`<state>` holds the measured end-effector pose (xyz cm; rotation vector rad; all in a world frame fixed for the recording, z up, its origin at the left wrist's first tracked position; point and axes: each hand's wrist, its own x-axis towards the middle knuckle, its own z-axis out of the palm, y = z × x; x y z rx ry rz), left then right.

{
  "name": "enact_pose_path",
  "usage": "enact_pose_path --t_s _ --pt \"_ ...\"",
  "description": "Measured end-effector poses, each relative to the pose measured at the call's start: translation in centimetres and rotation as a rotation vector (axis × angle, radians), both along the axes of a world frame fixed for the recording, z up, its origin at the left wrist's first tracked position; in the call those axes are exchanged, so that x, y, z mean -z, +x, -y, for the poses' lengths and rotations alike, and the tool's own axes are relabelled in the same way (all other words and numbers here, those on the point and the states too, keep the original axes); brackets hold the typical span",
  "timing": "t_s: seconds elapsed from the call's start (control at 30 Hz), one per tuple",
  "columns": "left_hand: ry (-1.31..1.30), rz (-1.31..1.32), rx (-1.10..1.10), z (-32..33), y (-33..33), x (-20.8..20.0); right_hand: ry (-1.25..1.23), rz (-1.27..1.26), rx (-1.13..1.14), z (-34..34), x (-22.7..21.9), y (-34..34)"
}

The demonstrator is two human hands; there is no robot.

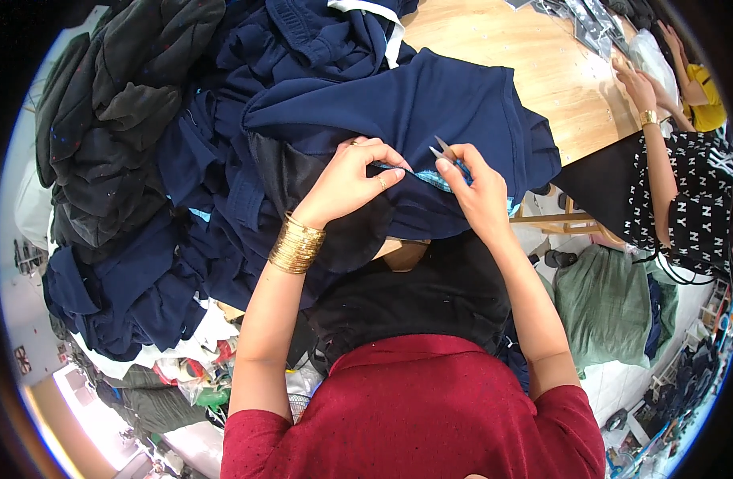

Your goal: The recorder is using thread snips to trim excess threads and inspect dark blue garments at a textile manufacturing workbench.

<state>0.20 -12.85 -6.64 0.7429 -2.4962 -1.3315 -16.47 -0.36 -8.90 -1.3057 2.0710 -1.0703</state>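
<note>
A navy garment [366, 108] lies spread over the near part of the table, with a light-blue strip [434, 180] along its seam and a dark panel [283, 172] at its left. My left hand [354, 177], with gold bangles at the wrist, pinches the seam edge between thumb and fingers. Just to its right, my right hand [480, 188] is closed around small thread snips [443, 149]. Their short metal blades point up and left, slightly apart, above the fabric. My fingers partly cover the blue handle.
More navy garments [119, 291] are heaped at left and behind, beside a tall pile of black clothing [119, 120]. Grey pieces in plastic [586, 24] lie on the wooden table [570, 104]. At right, a co-worker's arm [660, 168] reaches over it. Green cloth [602, 307] hangs below.
</note>
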Motion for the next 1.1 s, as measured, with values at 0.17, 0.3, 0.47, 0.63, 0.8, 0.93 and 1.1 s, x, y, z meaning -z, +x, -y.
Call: enact_pose_path --t_s 0.17,0.3,0.47,0.63,0.8,0.93,1.1 --pt "-0.066 -0.009 -0.011 -0.2 -0.3 -0.3 -0.204 0.216 -0.082 0.4 -0.4 0.5" --pt "-0.246 -0.114 -0.090 -0.9 -0.8 -0.7 -0.296 0.242 0.063 0.6 0.6 -3.1" --pt "-0.296 -0.101 0.058 -7.2 1.7 -3.3 -0.245 0.469 0.436 -2.4 -0.9 -10.4" --pt "-0.140 0.148 -0.059 -8.6 4.5 -4.3 -0.156 0.179 0.451 -7.5 3.8 -13.4" --pt "-0.099 -0.196 -0.678 -6.3 9.2 -4.8 0.109 0.299 0.430 -10.9 8.2 -11.0" --pt "-0.320 -0.205 -0.936 -5.4 9.2 -4.4 0.126 0.498 0.426 -10.9 8.0 -9.3" --pt "-0.410 0.142 -0.914 -4.4 10.8 -3.0 0.053 0.807 0.467 -10.9 6.6 -9.1"
